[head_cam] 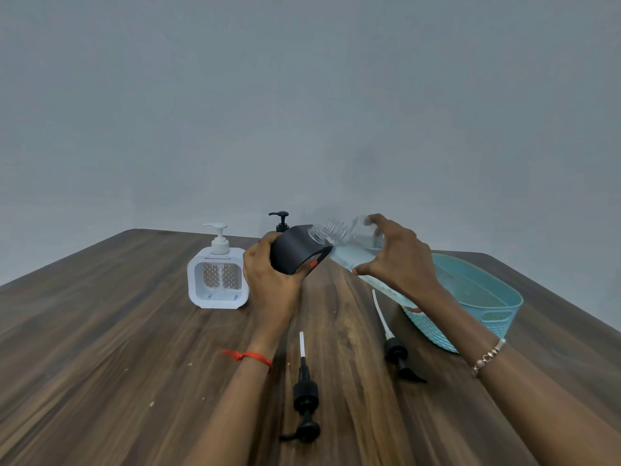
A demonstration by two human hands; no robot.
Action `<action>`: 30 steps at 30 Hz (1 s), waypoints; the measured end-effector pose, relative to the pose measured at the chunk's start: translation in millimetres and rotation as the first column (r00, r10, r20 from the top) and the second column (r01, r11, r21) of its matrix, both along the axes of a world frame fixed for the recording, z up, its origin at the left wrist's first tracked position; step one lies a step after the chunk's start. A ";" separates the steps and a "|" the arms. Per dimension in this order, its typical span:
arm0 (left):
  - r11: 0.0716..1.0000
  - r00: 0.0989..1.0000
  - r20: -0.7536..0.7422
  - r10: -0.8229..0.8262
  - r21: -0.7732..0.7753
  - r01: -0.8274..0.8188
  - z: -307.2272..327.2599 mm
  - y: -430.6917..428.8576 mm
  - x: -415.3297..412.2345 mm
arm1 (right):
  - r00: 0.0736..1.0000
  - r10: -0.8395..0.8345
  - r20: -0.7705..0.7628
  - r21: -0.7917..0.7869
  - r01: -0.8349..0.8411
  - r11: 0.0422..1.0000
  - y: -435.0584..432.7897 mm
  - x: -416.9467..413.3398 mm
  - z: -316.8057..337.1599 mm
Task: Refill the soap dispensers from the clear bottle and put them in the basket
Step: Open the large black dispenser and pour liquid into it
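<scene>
Hands [268,274] partly hide black dispenser [295,248] and clear bottle [353,250].

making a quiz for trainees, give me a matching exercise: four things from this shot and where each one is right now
Things:
1. black dispenser
2. clear bottle
3. white dispenser
4. two black pumps

Places:
A. lying loose on the table
B. tilted in the right hand
C. standing upright on the table
D. tilted in the left hand

Pairs: 1-D, 2-B, 3-C, 4-A

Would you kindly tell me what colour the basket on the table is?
The basket is light turquoise blue with a woven-look wall, seen in the head view.
</scene>
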State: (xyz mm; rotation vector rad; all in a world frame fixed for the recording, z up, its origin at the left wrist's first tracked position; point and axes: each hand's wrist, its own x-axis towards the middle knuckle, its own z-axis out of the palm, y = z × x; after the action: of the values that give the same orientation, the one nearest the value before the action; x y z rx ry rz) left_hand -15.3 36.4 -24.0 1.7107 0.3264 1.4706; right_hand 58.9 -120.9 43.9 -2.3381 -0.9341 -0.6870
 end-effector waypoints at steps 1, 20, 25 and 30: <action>1.000 1.000 -0.001 -0.005 -0.004 0.005 -0.3 -0.3 -0.1 | 1.000 -0.003 0.004 -0.013 0.003 1.000 -0.2 -0.5 0.6; 0.986 0.997 -0.020 -0.074 -0.149 0.071 -10.2 -3.4 4.3 | 0.996 -0.041 0.074 -0.171 0.053 0.984 -2.0 0.1 12.3; 0.983 0.996 -0.007 -0.089 -0.163 0.087 -10.4 -4.2 4.4 | 0.995 -0.045 0.083 -0.186 0.060 0.981 -0.7 -0.7 14.6; 0.980 0.995 0.014 -0.096 -0.172 0.097 -10.8 -4.2 4.7 | 0.994 -0.055 0.094 -0.193 0.072 0.978 -1.5 -2.1 17.0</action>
State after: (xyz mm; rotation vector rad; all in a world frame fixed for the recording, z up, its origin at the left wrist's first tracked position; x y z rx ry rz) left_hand -10.6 32.2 -34.8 1.5622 0.3524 1.3373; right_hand 56.9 -122.4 60.9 -2.5380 -1.0109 -0.7599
